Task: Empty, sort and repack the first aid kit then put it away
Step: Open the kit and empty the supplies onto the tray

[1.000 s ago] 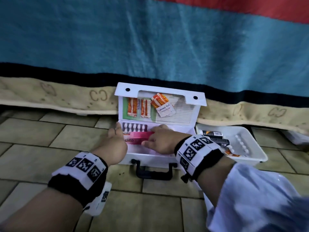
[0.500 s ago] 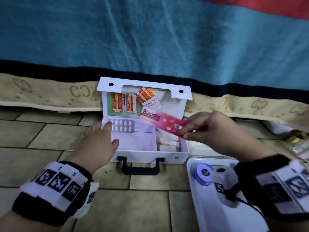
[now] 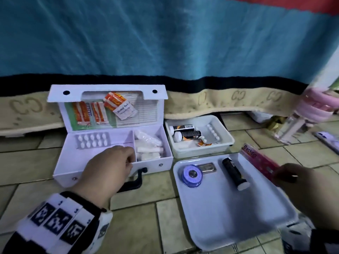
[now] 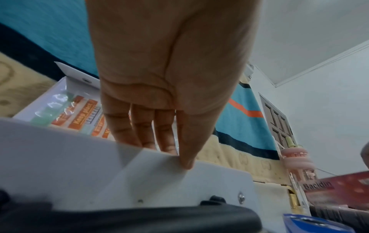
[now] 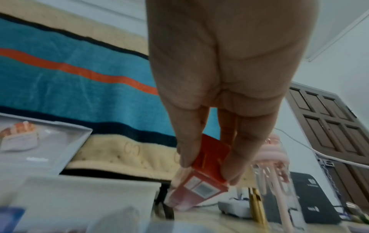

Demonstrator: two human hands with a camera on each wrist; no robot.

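We steady the first aid kit (image 3: 156,165), left hand (image 3: 108,169) gripping its front wall, right hand (image 3: 302,186) pinching the Bacidin box (image 3: 256,160) above the sorting tray (image 3: 220,217).

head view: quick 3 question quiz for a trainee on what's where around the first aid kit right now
1. True or false: the person's right grip holds the pink cardboard Bacidin box inside the white plastic first aid case.
2. What lies in the case's left compartment? A) a blue tape roll B) a silver blister pack of white tablets C) a black tube
3. Fill in: the left grip grips the case's ____ wall.

Key: 1 false, the box is held outside the case, by the right rim of the flat white tray. 2 B. 3 front.
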